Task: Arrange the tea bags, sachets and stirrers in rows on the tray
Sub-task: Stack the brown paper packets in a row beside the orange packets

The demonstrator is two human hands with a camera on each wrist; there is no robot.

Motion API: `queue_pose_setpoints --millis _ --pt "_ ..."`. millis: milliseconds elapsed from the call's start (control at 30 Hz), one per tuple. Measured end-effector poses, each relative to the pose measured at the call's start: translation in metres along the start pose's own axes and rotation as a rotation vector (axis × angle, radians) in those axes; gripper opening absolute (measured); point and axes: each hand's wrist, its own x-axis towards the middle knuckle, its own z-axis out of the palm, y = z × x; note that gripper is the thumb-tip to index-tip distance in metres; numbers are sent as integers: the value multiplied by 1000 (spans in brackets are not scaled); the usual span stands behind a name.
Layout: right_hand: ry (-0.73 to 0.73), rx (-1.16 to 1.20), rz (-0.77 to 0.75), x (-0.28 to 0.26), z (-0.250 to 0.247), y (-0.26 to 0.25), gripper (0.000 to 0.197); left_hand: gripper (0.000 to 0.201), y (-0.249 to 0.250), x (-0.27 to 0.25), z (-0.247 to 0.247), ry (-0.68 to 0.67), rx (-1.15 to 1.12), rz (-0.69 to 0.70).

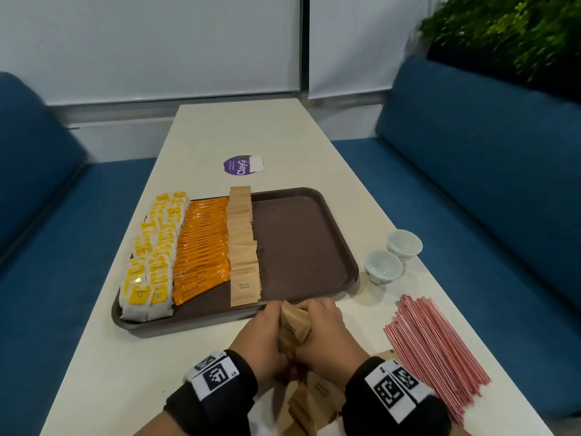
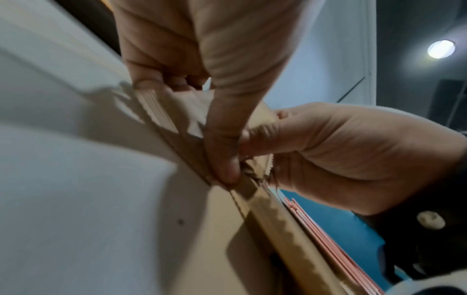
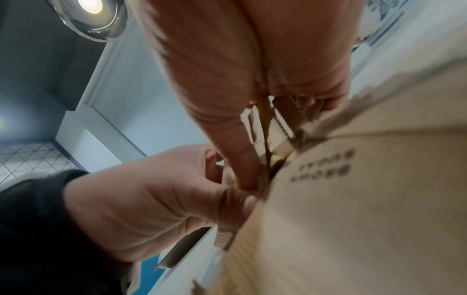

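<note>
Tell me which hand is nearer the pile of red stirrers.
Right. The right hand grips the bundle of brown sugar sachets on the side toward the red stirrers, which lie further to its right. The left hand grips the bundle's far side.

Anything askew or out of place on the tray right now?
Yes: the brown sugar sachet row overshoots the tray's far rim, its top sachets resting on the edge. The tea bag rows look ragged. Both hands hold another sachet stack.

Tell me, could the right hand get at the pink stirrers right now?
Probably not yet: the right hand and left hand both grip the brown sugar sachets. The stirrers lie unobstructed beside it.
</note>
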Motion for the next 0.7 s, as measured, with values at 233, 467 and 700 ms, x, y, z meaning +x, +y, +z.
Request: queue_pose_setpoints --millis 233,467,700 --pt "-81 360 -58 -3 -3 2 40 50 -8 -9 -1 70 -410 -33" --pt "-32 524 -173 -6 -2 -14 25 50 -13 -12 -11 123 -865 12" --pt "-24 541 -302 -1 -3 -45 27 68 -1 -9 -16 226 -1275 45"
